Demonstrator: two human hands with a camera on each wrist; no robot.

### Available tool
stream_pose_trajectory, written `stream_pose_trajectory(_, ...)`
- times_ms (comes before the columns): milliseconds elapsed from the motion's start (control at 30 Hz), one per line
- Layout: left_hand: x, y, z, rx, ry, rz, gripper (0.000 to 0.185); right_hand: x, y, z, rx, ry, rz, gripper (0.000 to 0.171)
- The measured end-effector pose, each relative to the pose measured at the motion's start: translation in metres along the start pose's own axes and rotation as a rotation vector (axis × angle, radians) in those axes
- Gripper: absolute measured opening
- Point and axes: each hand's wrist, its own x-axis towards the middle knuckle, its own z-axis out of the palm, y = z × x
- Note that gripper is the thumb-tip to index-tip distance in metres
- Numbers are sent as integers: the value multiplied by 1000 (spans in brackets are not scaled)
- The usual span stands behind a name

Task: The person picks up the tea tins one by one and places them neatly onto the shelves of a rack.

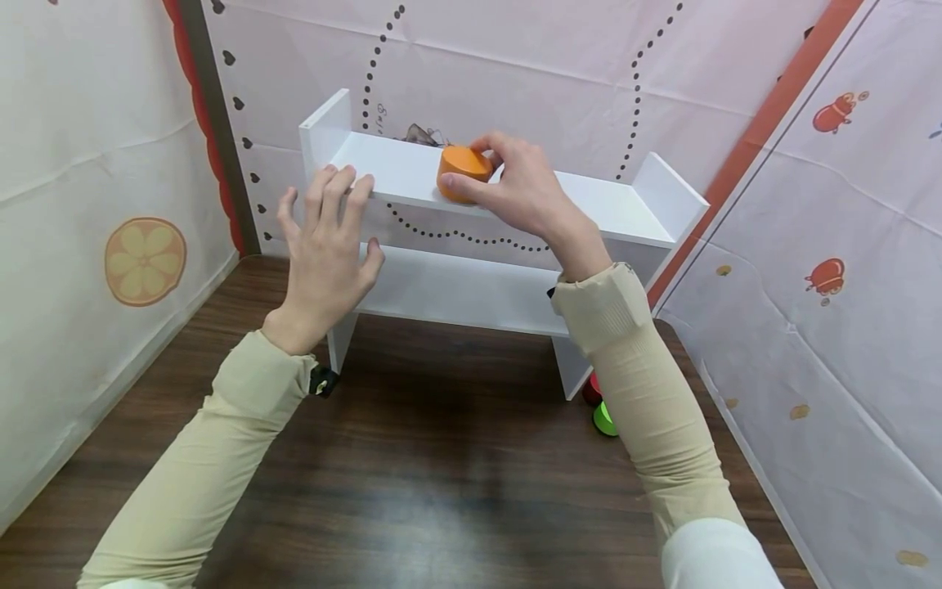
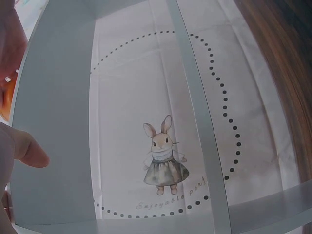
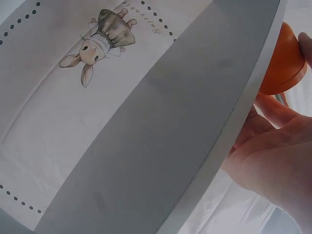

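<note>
My right hand (image 1: pixel 526 184) holds a squat round orange piece (image 1: pixel 464 168) between thumb and fingers. The piece sits at the front part of the upper board of a white two-tier shelf (image 1: pixel 397 168). In the right wrist view the orange piece (image 3: pixel 285 61) shows past the board's front edge, beside my right hand (image 3: pixel 278 151). Spread wide, my left hand (image 1: pixel 324 245) has its fingertips right at the left front edge of the upper board and grips nothing. Only its thumb and part of the palm (image 2: pixel 19 151) show in the left wrist view, below the board.
On the dark wooden table (image 1: pixel 412 474), a green round piece (image 1: pixel 605 420) and a red round piece (image 1: pixel 591 388) lie by the shelf's right leg, partly behind my right sleeve. Printed cloth walls (image 1: pixel 515 49) stand behind and on both sides. A lower white board (image 1: pixel 464 286) spans the shelf.
</note>
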Motion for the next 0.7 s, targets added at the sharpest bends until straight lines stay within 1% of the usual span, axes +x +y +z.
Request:
stream_pose_trajectory(200,0,0,0,5,1,1,67,-2,0,1,-13,4,-13,60)
stream_pose_trajectory(400,0,0,0,14,-7,-2,67,-14,2,-6,-33,5,29,82)
stream_pose_trajectory(500,0,1,0,19,-1,-3,67,-22,7,-9,-36,37,25,86)
stream_pose_trajectory(700,0,1,1,19,3,-7,68,-44,21,-12,-35,143,-42,79)
